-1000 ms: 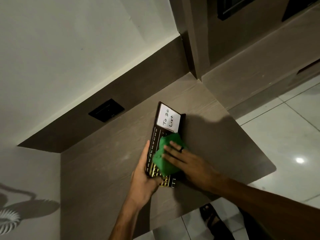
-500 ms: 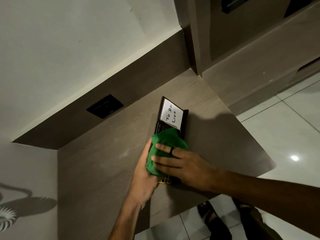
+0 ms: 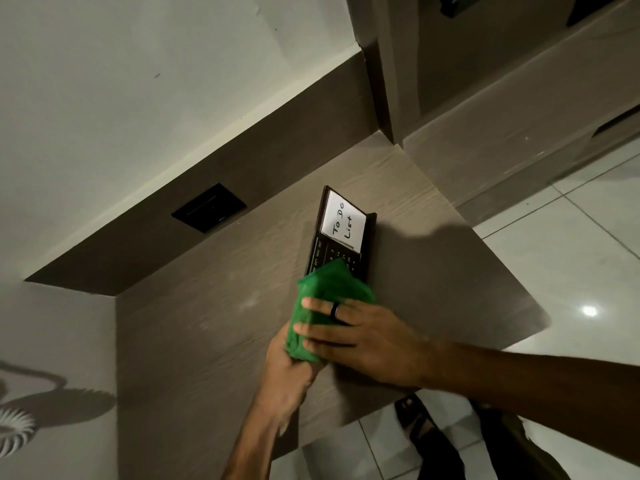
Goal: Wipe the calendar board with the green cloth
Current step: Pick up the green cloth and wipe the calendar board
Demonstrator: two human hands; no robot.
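Note:
A dark calendar board (image 3: 320, 252) lies on the brown wooden desk (image 3: 207, 323), with a white "To Do List" note (image 3: 343, 221) at its far end. The green cloth (image 3: 327, 299) covers the board's near half. My right hand (image 3: 363, 336), wearing a dark ring, presses flat on the cloth with fingers spread to the left. My left hand (image 3: 289, 375) grips the board's near left edge, partly under the cloth. The board's near end is hidden.
A black socket plate (image 3: 209, 207) sits in the dark back panel behind the desk. The desk's angled right edge drops to a glossy tiled floor (image 3: 571, 265). A dark sandal (image 3: 415, 414) shows below. A cabinet (image 3: 485, 81) stands at the upper right.
My right hand has slid the green cloth down and to the left over the board's near half, uncovering numbers near the white note. The left hand keeps its hold.

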